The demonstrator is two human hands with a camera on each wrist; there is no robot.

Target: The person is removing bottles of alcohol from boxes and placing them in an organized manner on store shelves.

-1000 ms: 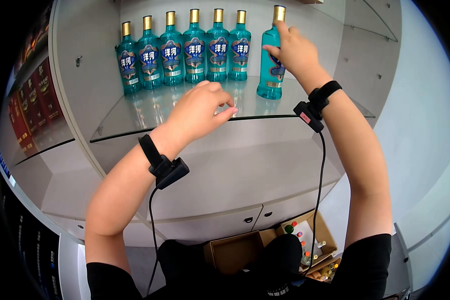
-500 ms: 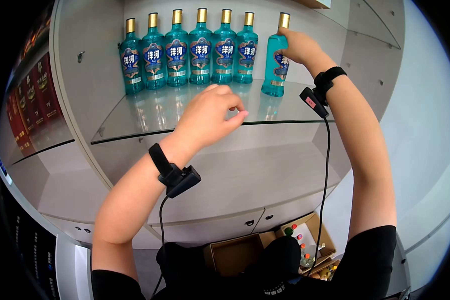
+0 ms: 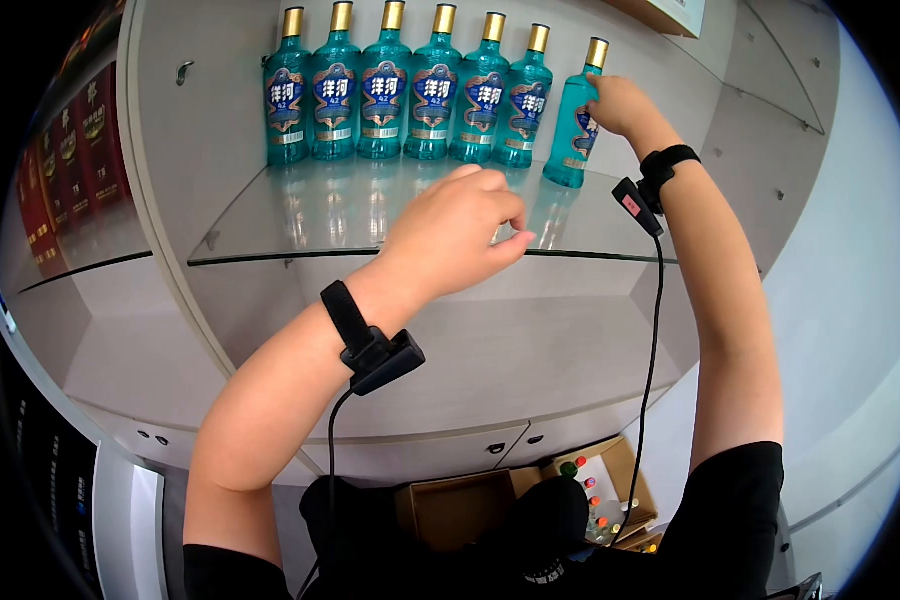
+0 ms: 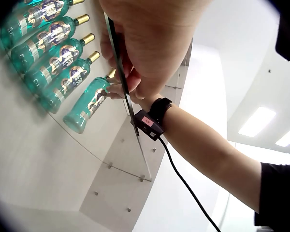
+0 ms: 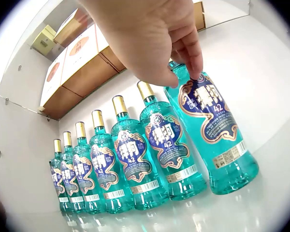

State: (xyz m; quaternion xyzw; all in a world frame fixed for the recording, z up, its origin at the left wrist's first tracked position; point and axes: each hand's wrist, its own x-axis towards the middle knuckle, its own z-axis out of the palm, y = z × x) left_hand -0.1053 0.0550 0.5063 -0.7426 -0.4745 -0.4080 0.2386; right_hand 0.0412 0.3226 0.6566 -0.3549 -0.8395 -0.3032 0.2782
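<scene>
A turquoise liquor bottle (image 3: 572, 135) with a gold cap and blue label stands on the glass shelf (image 3: 360, 220). My right hand (image 3: 625, 105) grips it around the shoulder, just below the cap; in the right wrist view, thumb and fingers (image 5: 195, 58) lie on either side of the bottle's upper part. To its left is a row of several matching bottles (image 3: 433, 95), labels facing out, with a narrow gap between. My left hand (image 3: 455, 235) hovers by the shelf's front edge, fingers loosely curled and holding nothing.
Boxes (image 5: 79, 58) sit on a higher shelf. Red boxes (image 3: 75, 165) fill the cabinet at left. Below are an open cardboard box (image 3: 460, 510) and another carton (image 3: 625, 470) with small bottles. Cables hang from both wrist cameras.
My right hand has closed around the bottle's shoulder, and the bottle has shifted left, nearer the row. My left hand has drifted right along the shelf edge. The head view has shifted.
</scene>
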